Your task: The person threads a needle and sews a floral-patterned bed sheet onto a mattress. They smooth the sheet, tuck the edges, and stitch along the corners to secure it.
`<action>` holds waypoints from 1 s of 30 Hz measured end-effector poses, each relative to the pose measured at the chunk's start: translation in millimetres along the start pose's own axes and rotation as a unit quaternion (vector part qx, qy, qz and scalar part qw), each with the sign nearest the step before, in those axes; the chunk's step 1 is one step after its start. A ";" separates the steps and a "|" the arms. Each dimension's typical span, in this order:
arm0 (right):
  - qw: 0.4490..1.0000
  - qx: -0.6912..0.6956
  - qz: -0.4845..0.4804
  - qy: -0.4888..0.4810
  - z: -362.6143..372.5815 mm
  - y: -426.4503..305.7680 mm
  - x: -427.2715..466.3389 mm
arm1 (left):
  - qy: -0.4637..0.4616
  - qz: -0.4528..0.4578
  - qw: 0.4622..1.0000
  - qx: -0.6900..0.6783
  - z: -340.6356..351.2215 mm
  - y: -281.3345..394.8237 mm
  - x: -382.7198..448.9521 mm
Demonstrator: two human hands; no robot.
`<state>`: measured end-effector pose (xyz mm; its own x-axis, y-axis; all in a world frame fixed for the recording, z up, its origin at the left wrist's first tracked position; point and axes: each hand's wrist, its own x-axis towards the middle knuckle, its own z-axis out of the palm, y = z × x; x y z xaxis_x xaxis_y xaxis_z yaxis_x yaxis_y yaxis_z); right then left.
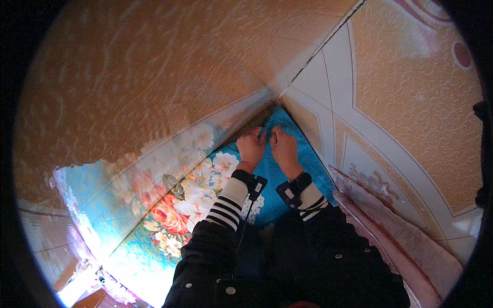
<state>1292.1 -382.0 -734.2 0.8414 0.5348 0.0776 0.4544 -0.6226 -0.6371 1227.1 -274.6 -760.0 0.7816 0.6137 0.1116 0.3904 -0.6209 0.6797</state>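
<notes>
A blue cloth with large printed flowers [200, 184] covers the surface before me and narrows into the corner between two walls. Close to that corner, my left hand [251, 148] is over the plain blue part, its thumb and fingers bent towards the right. My right hand [285, 149] is beside it with curled fingers, a small gap between the two. Both hands are at the cloth; whether they pinch a bit of it or something thin is too dark and small to tell. Each wrist wears a black strap with a small box.
A glossy patterned wall [146, 77] rises on the left and mirrors the flowers. The panelled wall [404, 96] stands on the right, with pink fabric [400, 235] along its foot. Bright light glares at lower left. A thin dark cable [243, 231] runs from the left wrist box.
</notes>
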 end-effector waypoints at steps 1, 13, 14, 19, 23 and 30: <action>1.000 0.002 -0.008 0.009 -0.1 1.0 -0.2 | -0.007 -0.005 1.000 0.002 0.0 -1.2 -0.1; 0.994 0.096 0.027 -0.043 -20.8 15.0 -8.7 | 0.000 0.034 0.997 -0.064 2.8 -0.5 -7.2; 0.995 0.090 0.021 -0.036 -20.4 13.9 -9.5 | 0.011 0.038 0.997 -0.070 2.7 0.8 -7.7; 0.996 0.074 0.043 -0.018 -14.3 8.6 -8.8 | 0.046 0.036 0.996 -0.073 4.5 8.2 -9.1; 0.998 0.061 0.020 0.003 -8.8 7.0 -6.0 | 0.049 0.055 0.995 -0.069 5.2 9.0 -8.2; 1.000 -0.002 0.012 -0.010 -1.6 2.1 1.3 | 0.043 0.057 0.995 -0.073 7.1 6.9 -9.0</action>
<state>1294.7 -383.5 -734.2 0.8459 0.5314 0.0464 0.4357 -0.6382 -0.6347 1226.2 -287.9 -761.4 0.7702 0.5864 0.2507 0.2223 -0.6153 0.7563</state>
